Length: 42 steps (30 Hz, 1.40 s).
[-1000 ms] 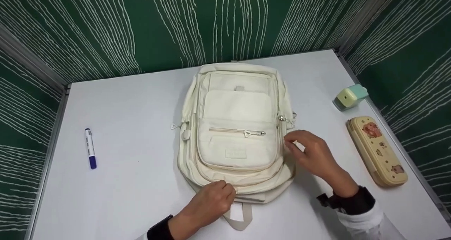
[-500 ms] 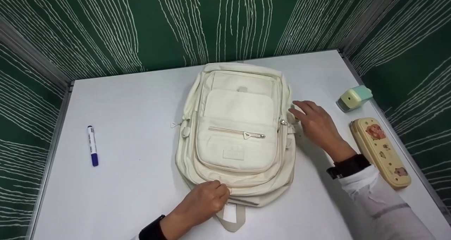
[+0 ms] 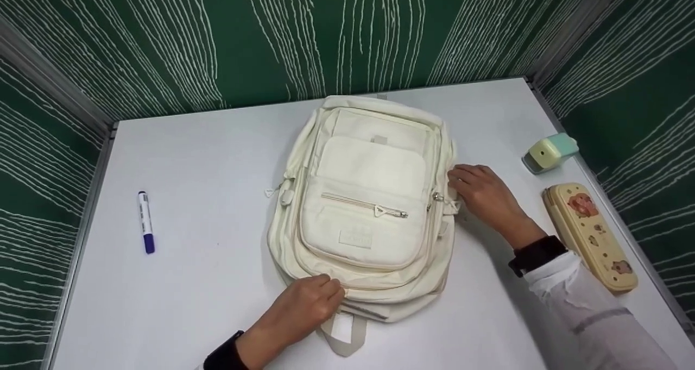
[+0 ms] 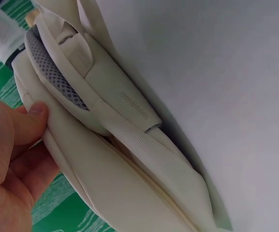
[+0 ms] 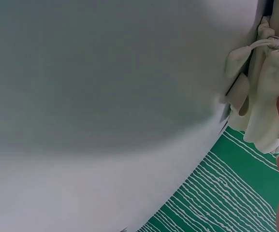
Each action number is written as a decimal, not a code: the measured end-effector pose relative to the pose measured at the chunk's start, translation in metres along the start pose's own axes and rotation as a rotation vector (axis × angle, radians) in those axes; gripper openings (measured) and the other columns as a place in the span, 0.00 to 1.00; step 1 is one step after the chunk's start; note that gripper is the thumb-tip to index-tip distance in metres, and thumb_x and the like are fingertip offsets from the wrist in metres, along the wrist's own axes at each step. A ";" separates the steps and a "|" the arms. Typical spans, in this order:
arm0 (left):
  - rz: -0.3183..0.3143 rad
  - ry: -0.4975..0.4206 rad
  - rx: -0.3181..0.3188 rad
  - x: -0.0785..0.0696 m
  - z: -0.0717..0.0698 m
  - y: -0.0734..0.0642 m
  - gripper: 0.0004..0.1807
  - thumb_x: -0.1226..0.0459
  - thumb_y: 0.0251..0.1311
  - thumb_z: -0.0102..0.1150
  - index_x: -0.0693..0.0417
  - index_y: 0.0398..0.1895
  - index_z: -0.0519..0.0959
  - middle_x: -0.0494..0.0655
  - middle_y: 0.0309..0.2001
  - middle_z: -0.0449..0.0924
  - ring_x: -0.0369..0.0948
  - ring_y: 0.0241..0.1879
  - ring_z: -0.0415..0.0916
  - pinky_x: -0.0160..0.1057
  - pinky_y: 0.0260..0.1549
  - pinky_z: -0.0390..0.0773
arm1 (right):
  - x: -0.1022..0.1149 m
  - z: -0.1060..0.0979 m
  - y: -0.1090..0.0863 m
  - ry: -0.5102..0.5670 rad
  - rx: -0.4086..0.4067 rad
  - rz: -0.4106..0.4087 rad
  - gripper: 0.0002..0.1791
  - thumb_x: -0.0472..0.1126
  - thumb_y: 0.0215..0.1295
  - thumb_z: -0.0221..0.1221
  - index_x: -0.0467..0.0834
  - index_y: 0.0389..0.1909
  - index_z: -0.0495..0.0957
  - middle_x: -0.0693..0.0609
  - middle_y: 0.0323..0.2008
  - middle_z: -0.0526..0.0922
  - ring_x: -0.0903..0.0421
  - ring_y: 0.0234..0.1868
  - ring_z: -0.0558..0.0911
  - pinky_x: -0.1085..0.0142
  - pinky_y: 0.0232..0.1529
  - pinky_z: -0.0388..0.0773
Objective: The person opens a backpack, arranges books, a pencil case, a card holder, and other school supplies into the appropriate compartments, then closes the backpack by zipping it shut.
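1. Since the earlier frames the backpack (image 3: 374, 166) has swung slightly, near end leftward, far end rightward. The left hand (image 3: 304, 311) has travelled left with that near end; the right hand (image 3: 483, 193), its fingers more spread half a second ago, has drawn them together at the bag's side.
2. The white desk (image 3: 190, 169) spreads beneath both hands.
3. The cream backpack lies on it, front up, between the hands, which are well apart; its loop handle (image 3: 358, 332) sticks out just right of the left hand, toward the person.
4. The left hand, back upward, reaches in from the near edge and pinches the bag's near rim; the left wrist view shows the thumb on one face, fingers behind.
5. The right hand comes in from the right, wrist low, fingers bent against the bag's side. It touches there; whether it grips, I cannot tell.
6. A yellow pencil case (image 3: 594, 239) rests right of the right wrist, beside the sleeve (image 3: 564, 288).
7. A green-and-yellow sharpener (image 3: 551, 152) stands beyond the right hand, farther right.
8. A marker (image 3: 146, 223) lies well left of the left hand, farther from the person.
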<state>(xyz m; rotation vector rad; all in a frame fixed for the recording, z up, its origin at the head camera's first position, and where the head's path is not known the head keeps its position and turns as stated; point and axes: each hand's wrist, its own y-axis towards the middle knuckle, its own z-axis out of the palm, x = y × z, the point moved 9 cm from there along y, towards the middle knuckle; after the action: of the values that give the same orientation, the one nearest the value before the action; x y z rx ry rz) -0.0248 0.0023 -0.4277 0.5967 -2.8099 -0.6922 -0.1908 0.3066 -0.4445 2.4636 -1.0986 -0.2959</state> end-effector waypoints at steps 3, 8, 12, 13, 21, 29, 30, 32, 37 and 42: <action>-0.022 -0.003 0.005 0.006 -0.002 -0.003 0.04 0.72 0.58 0.65 0.55 0.29 0.83 0.40 0.27 0.76 0.33 0.26 0.72 0.28 0.25 0.75 | 0.004 -0.003 -0.005 0.001 -0.022 0.002 0.13 0.19 0.56 0.65 0.32 0.42 0.85 0.38 0.48 0.87 0.37 0.52 0.84 0.43 0.50 0.80; -0.114 -0.013 0.033 0.019 -0.003 -0.009 0.09 0.74 0.50 0.75 0.55 0.28 0.82 0.41 0.26 0.77 0.33 0.26 0.76 0.28 0.24 0.77 | 0.013 -0.008 -0.011 -0.015 -0.051 -0.001 0.14 0.19 0.56 0.65 0.33 0.42 0.85 0.39 0.45 0.87 0.38 0.48 0.85 0.44 0.46 0.80; -0.197 -0.003 0.042 0.030 -0.004 -0.014 0.11 0.74 0.48 0.77 0.55 0.26 0.82 0.42 0.25 0.79 0.35 0.26 0.79 0.31 0.24 0.79 | 0.022 -0.011 -0.014 -0.026 -0.063 -0.018 0.15 0.19 0.52 0.66 0.33 0.41 0.85 0.40 0.43 0.87 0.39 0.45 0.85 0.45 0.42 0.80; -0.211 0.005 0.038 0.032 -0.005 -0.016 0.11 0.74 0.48 0.77 0.55 0.26 0.82 0.42 0.25 0.79 0.36 0.26 0.79 0.31 0.24 0.79 | 0.025 -0.012 -0.016 -0.027 -0.065 -0.021 0.15 0.19 0.51 0.67 0.33 0.40 0.85 0.41 0.42 0.86 0.39 0.44 0.85 0.45 0.41 0.80; -0.343 0.000 0.028 0.060 -0.013 -0.025 0.13 0.79 0.46 0.75 0.58 0.24 0.80 0.46 0.26 0.80 0.40 0.28 0.81 0.35 0.29 0.82 | 0.047 -0.019 -0.028 -0.006 -0.061 -0.033 0.11 0.22 0.54 0.65 0.38 0.35 0.83 0.45 0.39 0.86 0.42 0.42 0.85 0.47 0.40 0.79; -0.472 0.011 0.054 0.092 -0.014 -0.032 0.13 0.84 0.44 0.71 0.61 0.23 0.82 0.49 0.24 0.79 0.42 0.26 0.80 0.38 0.23 0.81 | 0.075 -0.027 -0.034 -0.009 -0.060 -0.071 0.06 0.29 0.61 0.61 0.39 0.35 0.84 0.47 0.37 0.88 0.45 0.39 0.85 0.49 0.41 0.79; -0.483 0.017 0.050 0.097 -0.014 -0.032 0.13 0.85 0.43 0.70 0.60 0.22 0.82 0.49 0.24 0.79 0.43 0.25 0.79 0.38 0.23 0.80 | 0.078 -0.028 -0.035 -0.006 -0.054 -0.070 0.05 0.29 0.61 0.61 0.39 0.35 0.84 0.47 0.36 0.88 0.46 0.38 0.85 0.50 0.41 0.79; -0.507 0.027 0.049 0.105 -0.013 -0.033 0.13 0.85 0.43 0.70 0.60 0.22 0.82 0.50 0.25 0.81 0.45 0.27 0.82 0.39 0.26 0.82 | 0.084 -0.029 -0.035 0.002 -0.045 -0.067 0.04 0.30 0.61 0.62 0.39 0.34 0.84 0.48 0.35 0.87 0.46 0.38 0.84 0.51 0.42 0.79; -0.571 0.059 0.079 0.126 -0.010 -0.034 0.11 0.85 0.46 0.69 0.64 0.25 0.85 0.54 0.32 0.86 0.51 0.42 0.87 0.45 0.48 0.85 | 0.103 -0.032 -0.038 0.018 -0.052 -0.087 0.03 0.31 0.58 0.65 0.41 0.32 0.82 0.49 0.32 0.85 0.48 0.35 0.83 0.52 0.42 0.79; -0.586 0.123 0.076 0.141 -0.009 -0.032 0.09 0.85 0.46 0.71 0.68 0.27 0.86 0.56 0.31 0.85 0.54 0.43 0.87 0.48 0.50 0.85 | 0.120 -0.032 -0.040 0.026 -0.057 -0.098 0.03 0.35 0.63 0.65 0.42 0.30 0.81 0.52 0.29 0.83 0.50 0.32 0.82 0.54 0.38 0.79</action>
<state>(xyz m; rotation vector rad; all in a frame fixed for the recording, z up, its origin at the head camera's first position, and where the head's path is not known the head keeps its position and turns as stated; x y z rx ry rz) -0.1390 -0.0871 -0.4232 1.4512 -2.5527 -0.6078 -0.0734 0.2498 -0.4369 2.4672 -0.9477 -0.3194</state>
